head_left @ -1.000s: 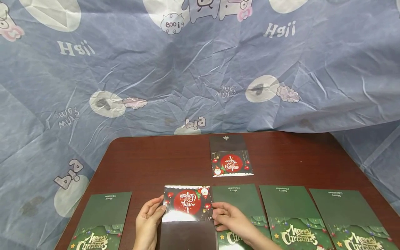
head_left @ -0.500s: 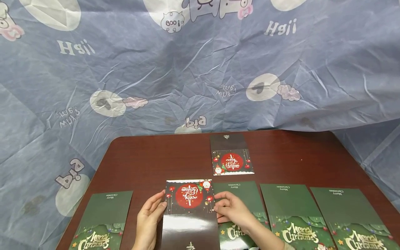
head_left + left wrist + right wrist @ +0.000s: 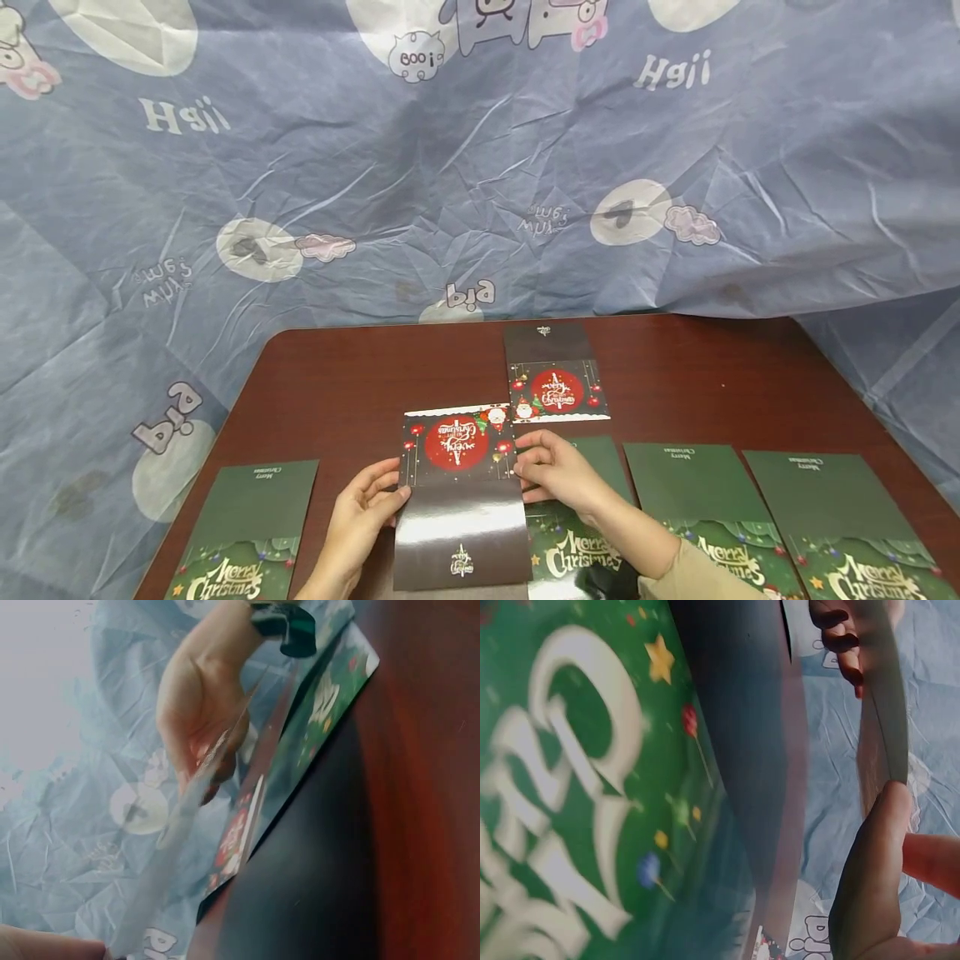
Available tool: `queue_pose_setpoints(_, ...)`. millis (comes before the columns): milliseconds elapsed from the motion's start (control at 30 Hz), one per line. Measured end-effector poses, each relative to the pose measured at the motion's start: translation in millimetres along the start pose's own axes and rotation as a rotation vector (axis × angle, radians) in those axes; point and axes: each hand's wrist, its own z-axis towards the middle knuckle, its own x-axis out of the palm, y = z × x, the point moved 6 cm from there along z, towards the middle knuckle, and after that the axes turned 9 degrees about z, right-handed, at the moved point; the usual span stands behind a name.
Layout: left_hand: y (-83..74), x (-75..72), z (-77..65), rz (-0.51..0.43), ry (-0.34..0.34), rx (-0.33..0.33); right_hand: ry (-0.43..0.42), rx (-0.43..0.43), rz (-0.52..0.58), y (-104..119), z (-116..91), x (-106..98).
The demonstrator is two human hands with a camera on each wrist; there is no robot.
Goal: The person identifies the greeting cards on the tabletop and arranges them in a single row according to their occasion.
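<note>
Both hands hold an unfolded dark Christmas card [image 3: 463, 521] above the table, pinching it by its side edges. Its far half carries a red circle with upside-down lettering; the near half is plain, glossy and dark with a small white print. My left hand [image 3: 358, 521] pinches the left edge between thumb and fingers. On the right edge, my right hand [image 3: 558, 473] does the same. The left wrist view shows the card [image 3: 169, 832] nearly edge-on, tilted off the table, with the right hand [image 3: 199, 705] beyond. In the right wrist view, the thumb [image 3: 874, 862] presses the card's edge.
A matching dark card [image 3: 557, 390] lies at the back of the table [image 3: 360, 375]. Green Merry Christmas cards lie unfolded along the front: one at left [image 3: 255, 508], one partly under the right arm [image 3: 581, 542], two at right [image 3: 697, 479]. A blue printed cloth [image 3: 405, 167] hangs behind.
Both hands have moved the dark card away from me, toward the matching card at the back. More of its near half shows now. The cards on the table stay put.
</note>
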Motion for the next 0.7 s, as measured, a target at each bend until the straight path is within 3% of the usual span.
queue_pose_setpoints(200, -11.9, -5.7, 23.9, 0.061, 0.001, 0.017, -0.005, -0.010, -0.041, 11.8, 16.4, 0.5)
queue_pose_setpoints(467, -18.4, 1.1, 63.6, 0.114, 0.011, 0.017, -0.018, 0.070, -0.189, 18.4, 45.1, -7.1)
queue_pose_setpoints(700, -15.4, 12.9, 87.1, 0.167, 0.027, -0.013, -0.088, 0.130, -0.159, 18.2, 68.6, -8.8)
